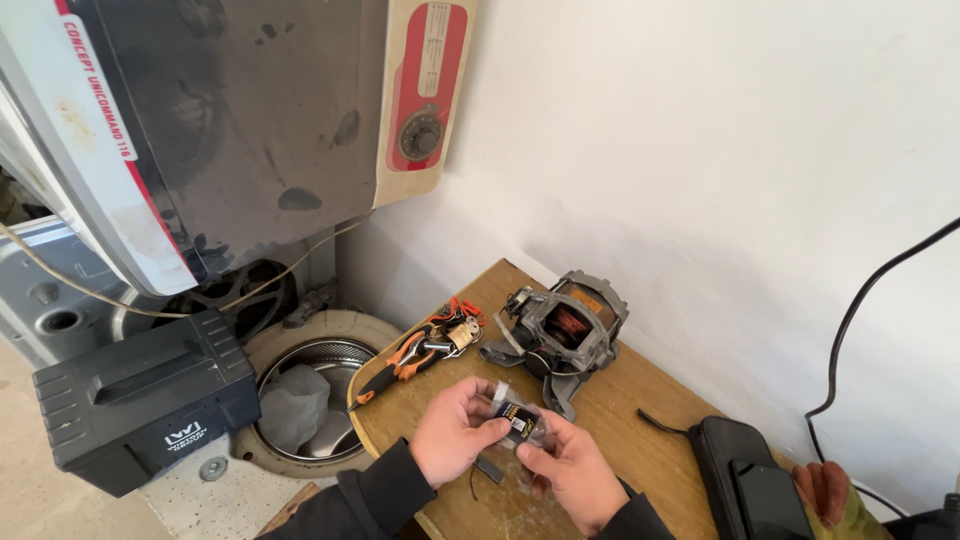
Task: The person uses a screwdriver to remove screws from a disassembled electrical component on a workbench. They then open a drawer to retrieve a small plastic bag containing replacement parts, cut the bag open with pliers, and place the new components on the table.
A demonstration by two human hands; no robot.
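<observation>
Both my hands are over the near part of a wooden tabletop (640, 440). My left hand (452, 432) and my right hand (568, 468) together pinch a small dark rectangular part in clear plastic wrap (518, 420). Just beyond them lies a grey electric motor (560, 335) with copper windings showing. Orange-handled pliers (405, 360) and a small metal fitting with orange wires (458, 330) lie at the table's left edge. A small dark strip (490, 468) rests on the table under my hands.
A black tool case (140, 400) stands on the floor at left, beside a washing-machine drum (310, 385) holding a white bag. A tilted appliance lid (200, 130) hangs above. A black pouch with a phone (750, 480), a glove (830, 495) and a black cable (850, 320) sit at right.
</observation>
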